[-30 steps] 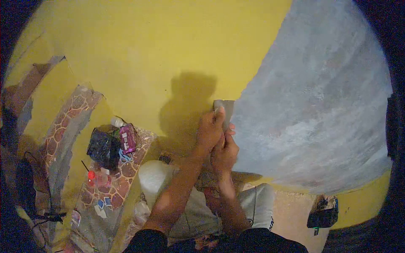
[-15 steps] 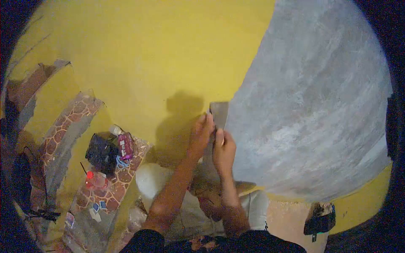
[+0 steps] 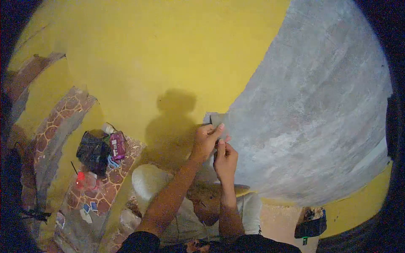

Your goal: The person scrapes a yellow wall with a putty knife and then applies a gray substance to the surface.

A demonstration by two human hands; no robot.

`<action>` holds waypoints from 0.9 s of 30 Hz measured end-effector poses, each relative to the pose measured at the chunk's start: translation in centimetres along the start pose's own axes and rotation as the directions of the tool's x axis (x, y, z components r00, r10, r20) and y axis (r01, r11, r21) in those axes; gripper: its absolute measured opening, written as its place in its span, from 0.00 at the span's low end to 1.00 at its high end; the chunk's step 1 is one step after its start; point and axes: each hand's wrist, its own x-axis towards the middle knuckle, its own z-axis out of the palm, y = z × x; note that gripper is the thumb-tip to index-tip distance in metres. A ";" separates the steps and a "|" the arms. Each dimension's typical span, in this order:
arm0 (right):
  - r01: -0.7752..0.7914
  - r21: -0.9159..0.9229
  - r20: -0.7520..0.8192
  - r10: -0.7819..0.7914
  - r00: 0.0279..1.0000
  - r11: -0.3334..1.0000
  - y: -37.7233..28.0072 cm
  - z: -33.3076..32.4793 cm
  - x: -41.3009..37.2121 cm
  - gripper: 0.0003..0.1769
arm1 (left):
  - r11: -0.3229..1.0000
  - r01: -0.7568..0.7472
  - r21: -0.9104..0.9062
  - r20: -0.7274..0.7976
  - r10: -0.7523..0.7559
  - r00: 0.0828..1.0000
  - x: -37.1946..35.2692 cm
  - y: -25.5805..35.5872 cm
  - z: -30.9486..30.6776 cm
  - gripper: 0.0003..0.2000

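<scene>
Grey-brown flat piece (image 3: 218, 118) projects just above the left hand (image 3: 205, 142), which seems to pinch it; right hand (image 3: 225, 162) just below, grip indeterminable; step judged two-handed handling, next move calling for steady pressure.

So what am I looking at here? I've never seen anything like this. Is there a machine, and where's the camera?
There's no machine doing the handling, just a person's two bare hands. One camera, worn on the head, looks forward and down past the forearms. The left hand seems to pinch a flat greyish piece near where a yellow area meets a grey area. The right hand is just below; whether it grips the piece too, I can't tell. Off to the left, on a stone-patterned strip, are a dark bag-like bundle, a purple packet and a red-capped bottle. The dark rounded edges are simply the limit of the camera's view.
</scene>
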 end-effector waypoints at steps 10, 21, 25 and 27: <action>0.190 -0.079 0.128 -0.179 0.976 0.979 -8.0 1.8 3.4 0.22 | 0.990 -0.085 -0.114 -0.132 0.069 0.989 1.3 5.9 -1.2 0.18; 0.021 0.048 -0.011 -0.021 1.000 0.999 -0.1 0.1 -0.5 0.22 | 0.980 -0.062 0.187 -0.055 0.073 0.996 -0.7 0.3 0.6 0.17; -0.073 0.031 0.040 0.072 0.997 0.997 -1.1 -0.5 0.0 0.23 | 0.987 -0.011 -0.160 -0.049 0.003 0.999 -0.5 0.5 1.0 0.19; -0.050 0.029 0.025 0.050 0.998 0.998 -0.9 -0.2 0.3 0.23 | 0.997 -0.028 0.075 -0.054 0.032 0.998 -0.8 1.2 0.8 0.19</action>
